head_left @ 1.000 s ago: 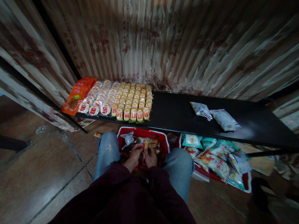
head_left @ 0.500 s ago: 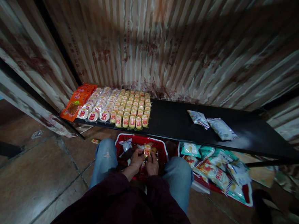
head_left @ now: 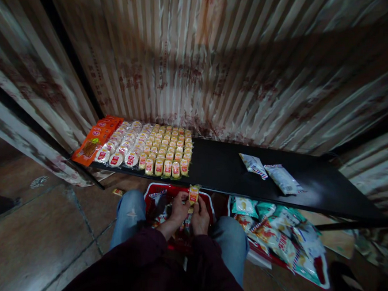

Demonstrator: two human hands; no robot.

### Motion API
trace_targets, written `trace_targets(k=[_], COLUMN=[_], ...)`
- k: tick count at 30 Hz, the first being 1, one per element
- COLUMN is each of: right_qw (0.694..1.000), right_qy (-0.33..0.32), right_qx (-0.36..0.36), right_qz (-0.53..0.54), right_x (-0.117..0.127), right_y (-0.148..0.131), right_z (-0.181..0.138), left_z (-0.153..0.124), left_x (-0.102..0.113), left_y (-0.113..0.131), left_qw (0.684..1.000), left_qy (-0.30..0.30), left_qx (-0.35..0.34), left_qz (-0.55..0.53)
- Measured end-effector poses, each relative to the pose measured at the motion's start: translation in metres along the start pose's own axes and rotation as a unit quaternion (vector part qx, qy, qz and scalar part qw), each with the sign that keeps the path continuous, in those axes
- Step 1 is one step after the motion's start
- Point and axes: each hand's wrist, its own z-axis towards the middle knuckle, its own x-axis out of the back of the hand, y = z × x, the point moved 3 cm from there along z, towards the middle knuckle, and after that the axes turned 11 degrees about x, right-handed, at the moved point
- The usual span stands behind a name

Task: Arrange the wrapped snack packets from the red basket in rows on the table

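Observation:
Between my two hands is a small yellow wrapped snack cake [head_left: 194,194] with a red and orange label, held upright over the red basket [head_left: 212,206]. My left hand [head_left: 179,209] grips its left side with closed fingers. On its lower right, my right hand [head_left: 200,217] pinches it too. Loose wrapped packets lie in the basket below, partly hidden by my hands. Just beyond, rows of similar yellow wrapped cakes [head_left: 166,154] stand on the black shelf [head_left: 215,164], beside rows of round white wrapped cakes [head_left: 122,146].
Orange packets [head_left: 96,141] lie at the shelf's left end. Two white-and-blue bags [head_left: 284,179] rest toward its right. A second red basket [head_left: 324,271] full of snack bags stands right of my knee. One small packet [head_left: 118,192] lies on the tiled floor. A striped curtain [head_left: 188,66] hangs behind.
My hands have raised the yellow snack cake out of the basket toward the shelf's front edge. The view has shifted slightly, so the shelf appears lower.

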Motion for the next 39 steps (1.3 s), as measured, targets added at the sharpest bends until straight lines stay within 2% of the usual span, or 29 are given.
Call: trace_targets(k=[11, 17, 29, 33, 39], right_qw=[0.998, 0.994, 0.995, 0.996, 0.995], right_qy=[0.012, 0.026, 0.021, 0.019, 0.017], right_qx=[0.045, 0.093, 0.083, 0.075, 0.085], right_qz=[-0.030, -0.050, -0.050, -0.051, -0.046], right_x=[0.006, 0.005, -0.003, -0.005, -0.008], right_y=[-0.006, -0.007, -0.002, 0.000, 0.000], right_z=[0.048, 0.078, 0.141, 0.159, 0.189], left_z=[0.018, 0.038, 0.062, 0.073, 0.093], left_x=[-0.020, -0.031, -0.050, -0.061, -0.077], left_y=[0.035, 0.047, 0.100, 0.106, 0.113], left_qw=[0.992, 0.989, 0.963, 0.963, 0.976], left_qy=[0.030, 0.040, 0.031, 0.026, 0.041], left_qx=[-0.085, -0.094, -0.068, -0.069, -0.081], left_qz=[0.087, 0.109, 0.260, 0.261, 0.200])
